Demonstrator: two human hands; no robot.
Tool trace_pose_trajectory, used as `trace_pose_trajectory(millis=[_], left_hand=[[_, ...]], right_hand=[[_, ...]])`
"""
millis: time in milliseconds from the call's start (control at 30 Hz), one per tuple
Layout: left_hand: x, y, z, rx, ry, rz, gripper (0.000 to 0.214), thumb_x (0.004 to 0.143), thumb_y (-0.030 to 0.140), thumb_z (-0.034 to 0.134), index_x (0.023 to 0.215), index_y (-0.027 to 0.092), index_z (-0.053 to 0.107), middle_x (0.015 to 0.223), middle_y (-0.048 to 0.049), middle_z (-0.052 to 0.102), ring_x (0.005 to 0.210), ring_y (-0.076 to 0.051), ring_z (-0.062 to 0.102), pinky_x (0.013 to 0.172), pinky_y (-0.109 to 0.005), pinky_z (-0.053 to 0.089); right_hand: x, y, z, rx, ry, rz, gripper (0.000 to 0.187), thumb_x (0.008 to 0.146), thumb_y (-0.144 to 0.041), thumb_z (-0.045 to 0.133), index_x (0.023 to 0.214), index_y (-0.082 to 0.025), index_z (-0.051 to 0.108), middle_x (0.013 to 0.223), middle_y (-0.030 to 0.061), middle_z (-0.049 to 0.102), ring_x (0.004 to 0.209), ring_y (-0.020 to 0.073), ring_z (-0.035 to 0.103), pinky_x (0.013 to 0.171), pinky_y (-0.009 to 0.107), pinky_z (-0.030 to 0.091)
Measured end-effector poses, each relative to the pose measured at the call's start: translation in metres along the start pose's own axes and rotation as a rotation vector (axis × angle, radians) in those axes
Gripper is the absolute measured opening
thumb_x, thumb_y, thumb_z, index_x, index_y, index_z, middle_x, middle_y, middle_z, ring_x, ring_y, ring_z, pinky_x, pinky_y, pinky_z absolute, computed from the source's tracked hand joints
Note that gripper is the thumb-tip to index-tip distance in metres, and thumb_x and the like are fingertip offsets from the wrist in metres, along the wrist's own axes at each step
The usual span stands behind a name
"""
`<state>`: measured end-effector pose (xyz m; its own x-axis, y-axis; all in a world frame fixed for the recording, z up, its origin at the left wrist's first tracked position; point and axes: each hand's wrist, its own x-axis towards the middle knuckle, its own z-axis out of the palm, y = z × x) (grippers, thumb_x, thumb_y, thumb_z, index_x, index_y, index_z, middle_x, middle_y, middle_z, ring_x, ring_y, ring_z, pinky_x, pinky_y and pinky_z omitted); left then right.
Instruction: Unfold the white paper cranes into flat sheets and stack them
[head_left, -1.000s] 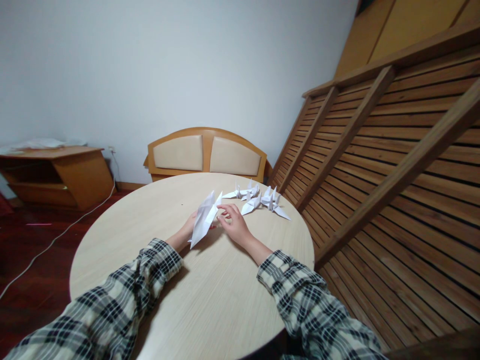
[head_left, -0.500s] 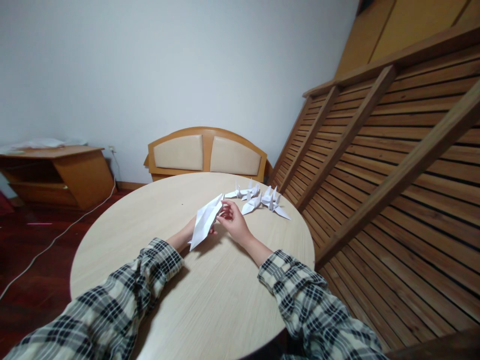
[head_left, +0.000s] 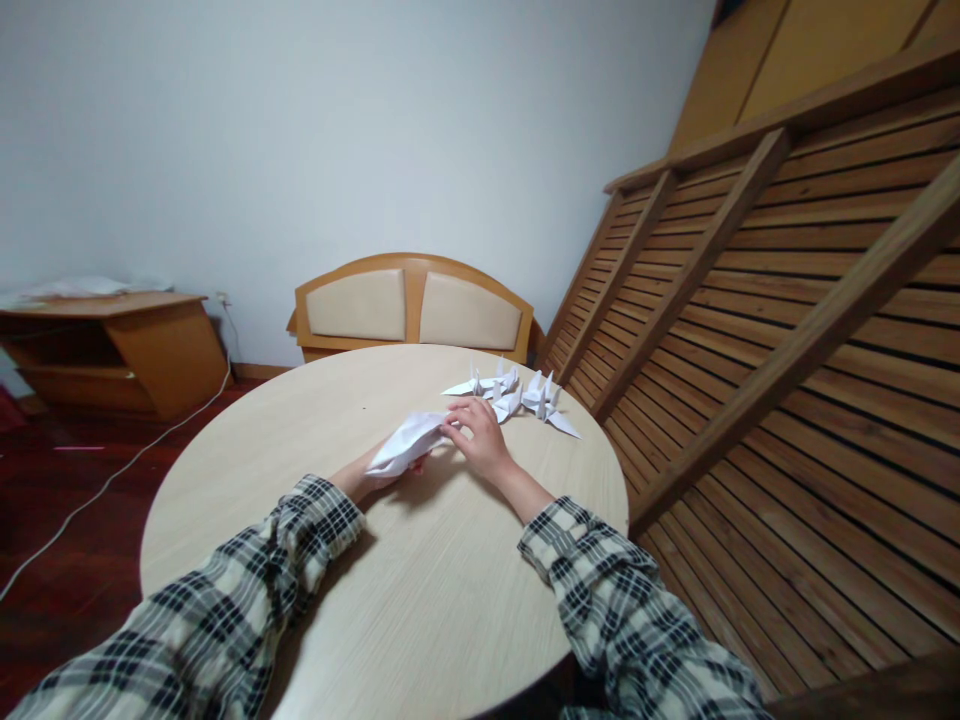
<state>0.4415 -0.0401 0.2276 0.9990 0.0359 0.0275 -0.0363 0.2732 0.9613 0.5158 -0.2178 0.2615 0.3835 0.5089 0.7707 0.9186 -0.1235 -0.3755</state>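
Observation:
A folded piece of white paper (head_left: 407, 443) is held a little above the round table, its long pointed shape running from lower left to upper right. My left hand (head_left: 381, 478) grips it from beneath; the paper covers most of that hand, with a few fingertips showing under its lower edge. My right hand (head_left: 480, 436) pinches the paper's upper right end between thumb and fingers. Just beyond the right hand stand several white origami cranes (head_left: 538, 396) in a cluster, wings and necks pointing up.
The round pale wooden table (head_left: 465, 600) stretches around both forearms. Behind it is a padded headboard (head_left: 356, 305). Wooden slatted panels (head_left: 750, 330) lean at the right. A low cabinet (head_left: 161, 350) stands at the left, with a white cable (head_left: 142, 455) trailing across the floor.
The folded paper has turned from a steep slant to a flatter one, showing a narrower side. My right hand has shifted slightly to the right, still pinching its end.

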Motion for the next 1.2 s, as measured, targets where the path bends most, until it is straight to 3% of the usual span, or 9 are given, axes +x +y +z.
trace_pose_trajectory(millis=[167,300,467,567,667,867,933,1033,1200], left_hand=[[-0.002,0.018,-0.002,-0.292,0.183,-0.050,0.013,0.082,0.014,0.062,0.095,0.015,0.062,0.080,-0.0047,0.069,0.058,-0.010,0.061,0.054,-0.020,0.052],[-0.004,0.026,0.004,-0.377,0.189,0.063,0.016,0.092,0.030,0.054,0.098,0.016,0.056,0.098,-0.0116,0.068,0.087,-0.018,0.069,0.076,-0.031,0.059],[-0.008,0.017,0.024,-0.126,0.156,0.176,0.028,0.080,0.033,0.072,0.094,0.019,0.052,0.095,-0.0048,0.065,0.084,-0.017,0.067,0.080,-0.038,0.058],[-0.010,0.013,0.030,-0.002,0.163,0.198,0.037,0.074,0.031,0.078,0.101,0.018,0.056,0.102,-0.0060,0.065,0.084,-0.017,0.066,0.076,-0.034,0.057],[-0.010,0.013,0.029,0.023,0.169,0.212,0.039,0.073,0.031,0.077,0.106,0.016,0.062,0.104,-0.0085,0.067,0.086,-0.017,0.066,0.077,-0.030,0.054],[-0.005,0.013,0.021,0.093,0.192,0.277,0.037,0.069,0.038,0.078,0.092,0.013,0.066,0.092,-0.0079,0.069,0.081,-0.018,0.065,0.077,-0.032,0.052],[-0.003,0.012,0.020,0.157,0.200,0.288,0.038,0.067,0.040,0.078,0.090,0.013,0.065,0.088,-0.0077,0.069,0.079,-0.019,0.064,0.074,-0.033,0.052],[0.000,0.011,0.019,0.294,0.207,0.305,0.040,0.068,0.042,0.075,0.091,0.012,0.066,0.087,-0.0082,0.069,0.077,-0.020,0.063,0.070,-0.034,0.052],[0.000,0.012,0.017,0.572,0.273,0.414,0.027,0.073,0.038,0.067,0.080,0.013,0.064,0.076,-0.0058,0.066,0.070,-0.019,0.059,0.069,-0.033,0.049]], right_hand=[[0.001,0.007,0.000,0.014,0.073,0.069,0.015,0.091,-0.025,0.056,0.078,-0.019,0.061,0.082,0.0036,0.064,0.085,0.0191,0.057,0.081,0.032,0.041],[-0.001,0.010,0.002,-0.032,0.094,0.133,0.020,0.091,-0.027,0.051,0.073,-0.019,0.057,0.073,0.0028,0.060,0.073,0.0175,0.054,0.072,0.029,0.039],[-0.002,0.005,0.004,-0.189,0.012,0.103,0.017,0.090,-0.025,0.055,0.075,-0.019,0.058,0.075,0.0037,0.062,0.077,0.0193,0.054,0.073,0.031,0.036],[-0.003,-0.001,0.008,-0.217,-0.057,0.060,0.018,0.092,-0.026,0.055,0.076,-0.019,0.059,0.077,0.0040,0.063,0.079,0.0196,0.055,0.074,0.031,0.035],[-0.006,-0.001,0.014,-0.167,-0.073,0.070,0.020,0.094,-0.027,0.052,0.078,-0.019,0.060,0.079,0.0043,0.064,0.080,0.0189,0.055,0.074,0.031,0.036],[-0.009,0.004,0.020,-0.027,-0.038,0.192,0.022,0.096,-0.029,0.049,0.079,-0.019,0.058,0.077,0.0021,0.062,0.075,0.0164,0.056,0.070,0.028,0.039],[-0.009,0.002,0.016,-0.098,-0.046,0.167,0.014,0.094,-0.030,0.054,0.090,-0.019,0.061,0.084,0.0033,0.065,0.079,0.0176,0.057,0.074,0.030,0.040],[-0.007,-0.004,0.008,-0.246,-0.071,0.102,0.025,0.092,-0.031,0.058,0.113,-0.018,0.060,0.100,0.0070,0.068,0.090,0.0209,0.059,0.081,0.034,0.039],[-0.005,-0.010,0.002,-0.457,-0.166,-0.004,0.024,0.095,-0.029,0.053,0.114,-0.019,0.065,0.096,0.0080,0.070,0.093,0.0232,0.059,0.085,0.037,0.035]])
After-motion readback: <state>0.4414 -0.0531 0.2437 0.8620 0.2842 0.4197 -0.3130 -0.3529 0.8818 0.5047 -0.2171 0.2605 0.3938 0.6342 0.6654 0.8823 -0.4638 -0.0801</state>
